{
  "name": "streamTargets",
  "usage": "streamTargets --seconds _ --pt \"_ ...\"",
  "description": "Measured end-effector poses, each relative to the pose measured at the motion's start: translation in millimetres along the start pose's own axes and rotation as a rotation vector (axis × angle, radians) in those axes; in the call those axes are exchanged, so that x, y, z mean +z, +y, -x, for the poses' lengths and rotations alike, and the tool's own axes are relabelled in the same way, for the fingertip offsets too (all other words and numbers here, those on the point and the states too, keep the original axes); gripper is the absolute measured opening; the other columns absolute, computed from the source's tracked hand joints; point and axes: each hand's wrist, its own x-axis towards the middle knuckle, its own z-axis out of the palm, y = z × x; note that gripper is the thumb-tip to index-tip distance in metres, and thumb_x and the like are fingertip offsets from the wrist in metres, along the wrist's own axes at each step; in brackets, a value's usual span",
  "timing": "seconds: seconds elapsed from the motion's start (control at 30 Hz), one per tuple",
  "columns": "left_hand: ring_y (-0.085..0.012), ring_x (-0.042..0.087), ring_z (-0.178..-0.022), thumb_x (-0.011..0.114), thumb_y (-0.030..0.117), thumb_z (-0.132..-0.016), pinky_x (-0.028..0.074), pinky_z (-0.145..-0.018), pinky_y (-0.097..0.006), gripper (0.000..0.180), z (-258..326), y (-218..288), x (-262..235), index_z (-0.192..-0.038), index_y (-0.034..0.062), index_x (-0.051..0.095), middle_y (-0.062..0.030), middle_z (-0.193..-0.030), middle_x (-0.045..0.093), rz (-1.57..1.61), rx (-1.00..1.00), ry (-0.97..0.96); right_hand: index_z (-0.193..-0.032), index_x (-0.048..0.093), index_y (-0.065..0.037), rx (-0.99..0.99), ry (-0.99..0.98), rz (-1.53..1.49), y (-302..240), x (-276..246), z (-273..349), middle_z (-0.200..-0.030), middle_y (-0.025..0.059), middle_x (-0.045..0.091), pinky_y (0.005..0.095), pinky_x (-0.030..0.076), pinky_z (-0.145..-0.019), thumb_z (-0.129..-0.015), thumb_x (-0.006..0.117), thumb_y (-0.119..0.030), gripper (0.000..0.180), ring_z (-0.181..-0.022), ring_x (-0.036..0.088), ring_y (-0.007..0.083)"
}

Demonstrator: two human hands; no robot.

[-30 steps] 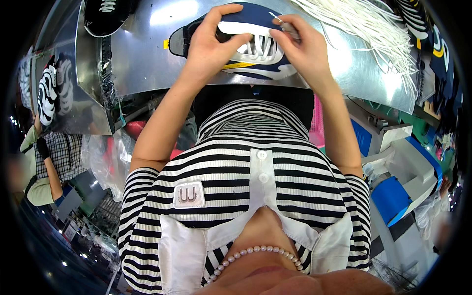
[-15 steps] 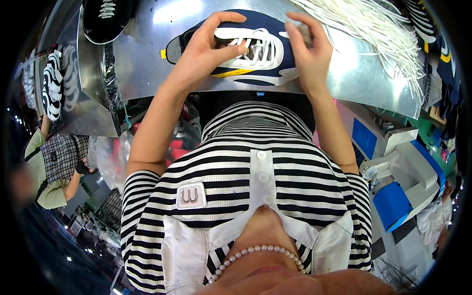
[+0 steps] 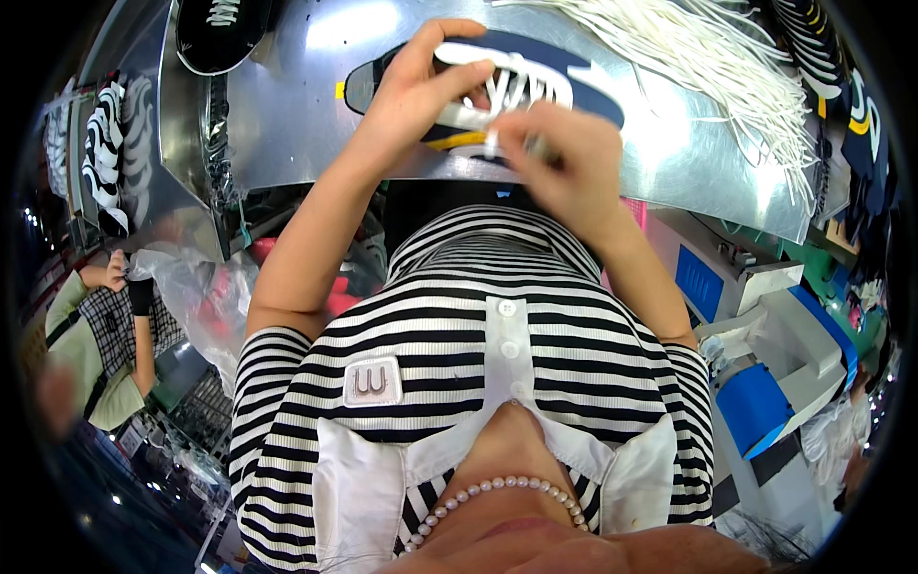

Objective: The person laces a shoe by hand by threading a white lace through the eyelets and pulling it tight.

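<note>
A navy sneaker (image 3: 599,99) with white trim, a yellow stripe and white laces lies on its sole on the metal table, toe to the right. My left hand (image 3: 409,96) grips it at the collar, thumb by the opening and fingers over the far side. Over the near side of the lacing, my right hand (image 3: 564,158) is curled closed and smeared by motion. At its fingertips a strand of white shoelace (image 3: 491,143) shows. Part of the eyelet row is hidden behind that hand.
A pile of loose white laces (image 3: 688,77) spreads over the metal table (image 3: 287,143) at right. A black shoe (image 3: 222,36) stands at far left. More shoes (image 3: 863,124) line the right edge. A grey and blue machine (image 3: 755,402) is at lower right; a co-worker (image 3: 110,335) is at left.
My right hand has swung from beyond the toe leftward and nearer, over the laces, its fingers now curled. My left hand keeps its hold. The sneaker appears shifted slightly right in view.
</note>
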Motion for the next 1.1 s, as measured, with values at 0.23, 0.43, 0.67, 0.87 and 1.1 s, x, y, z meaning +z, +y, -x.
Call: streamTargets --seconds 0.23,0.43,0.67,0.87,1.1 --pt "-0.0141 0.064 -0.088 0.064 0.021 -0.096 0.050 -0.083 -0.028 0.043 -25 -14 6 -0.134 0.0074 0.051 -0.0120 -0.097 0.068 -0.073 -0.027 0.132 -0.096 0.071 -0.004 0.147 -0.025 -0.098 8 13 20 -0.079 0.0047 0.068 0.0232 0.042 -0.050 -0.081 0.073 -0.002 0.015 -0.057 0.056 0.0102" --pt "-0.0355 0.065 -0.108 0.063 0.023 -0.097 0.050 -0.091 -0.039 0.051 33 4 -4 -0.138 0.0022 0.043 -0.0253 -0.117 0.065 -0.561 0.254 0.107 -0.107 0.073 -0.006 0.558 0.071 -0.291 7 -15 43 -0.077 -0.0010 0.067 0.0177 0.041 -0.057 -0.088 0.074 -0.011 0.019 -0.064 0.053 0.0010" --pt "-0.0346 0.066 -0.096 0.067 0.012 -0.091 0.051 -0.082 -0.035 0.029 45 -7 9 -0.117 0.0012 0.061 -0.0159 -0.110 0.067 -0.847 0.423 0.162 -0.093 0.071 -0.001 0.722 -0.015 -0.232 17 9 18 -0.070 0.0004 0.065 0.0229 0.046 -0.044 -0.087 0.074 -0.020 0.019 -0.051 0.056 0.0062" --pt "-0.0334 0.068 -0.085 0.068 0.019 -0.092 0.052 -0.074 -0.035 0.031 37 -8 1 -0.117 0.0032 0.061 -0.0161 -0.098 0.070 -0.769 0.324 0.141 -0.091 0.067 -0.001 0.622 0.144 -0.500 10 14 3 -0.064 -0.0010 0.059 0.0228 0.040 -0.032 -0.091 0.069 -0.015 0.014 -0.045 0.054 0.0064" --pt "-0.0247 0.063 -0.056 0.074 0.030 -0.088 0.048 -0.054 -0.033 0.030 31 -12 16 -0.100 0.0069 0.060 -0.0091 -0.083 0.071 -0.874 0.366 0.249 -0.097 0.068 -0.002 0.470 0.215 -0.233 29 29 8 -0.072 0.0021 0.066 0.0231 0.043 -0.052 -0.091 0.070 -0.017 0.016 -0.060 0.055 0.0051"
